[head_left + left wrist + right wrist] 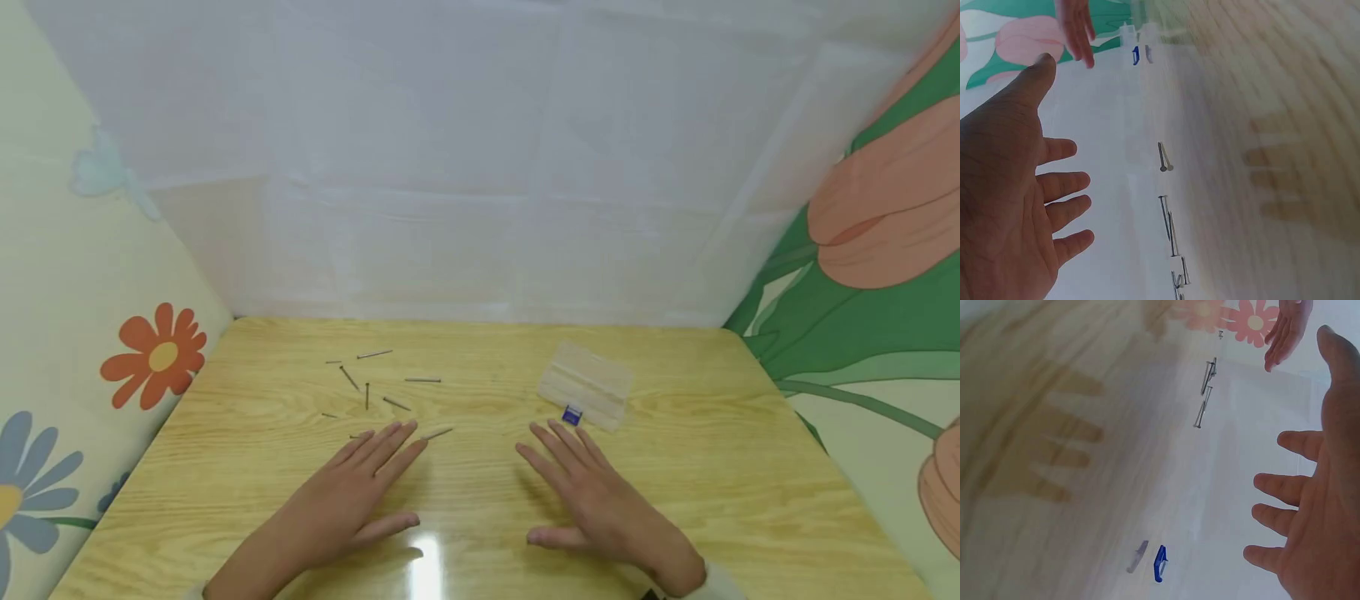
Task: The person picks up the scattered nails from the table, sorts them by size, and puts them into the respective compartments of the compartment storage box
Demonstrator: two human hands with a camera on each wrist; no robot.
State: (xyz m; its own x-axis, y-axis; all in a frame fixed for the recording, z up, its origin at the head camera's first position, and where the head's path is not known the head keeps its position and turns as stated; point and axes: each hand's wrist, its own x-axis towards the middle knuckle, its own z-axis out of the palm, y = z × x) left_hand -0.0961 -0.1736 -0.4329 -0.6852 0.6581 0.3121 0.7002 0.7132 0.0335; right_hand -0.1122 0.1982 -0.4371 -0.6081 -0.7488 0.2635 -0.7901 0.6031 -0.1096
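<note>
Head view: several nails [397,404] were seen strewn over the left half of the tabletop [720,417], pointed various ways. One nail [438,433] was set just beyond the index finger of the left hand [345,500], its long axis slanted across, with its left end nearest the fingertip and its right end a little farther off. Another was partly hidden by the same hand's fingers. Of the two hands, the left was clearly the nearer to the nails, which were set well apart from the right hand [592,496]. Just beyond the right fingertips, a blue piece [572,415] was placed at the near edge of a clear sheet [585,375]; its long axis could not be made out with certainty. Each grip was empty: fingers were held straight, thumbs were spread away, and in the wrist views both hands were seen raised over the tabletop, with nothing held. Farther out, the tabletop was bordered at the back by a white cloth [420,183]; an orange flower [163,357] was pictured on the left side and a tulip [892,200] on the right.
</note>
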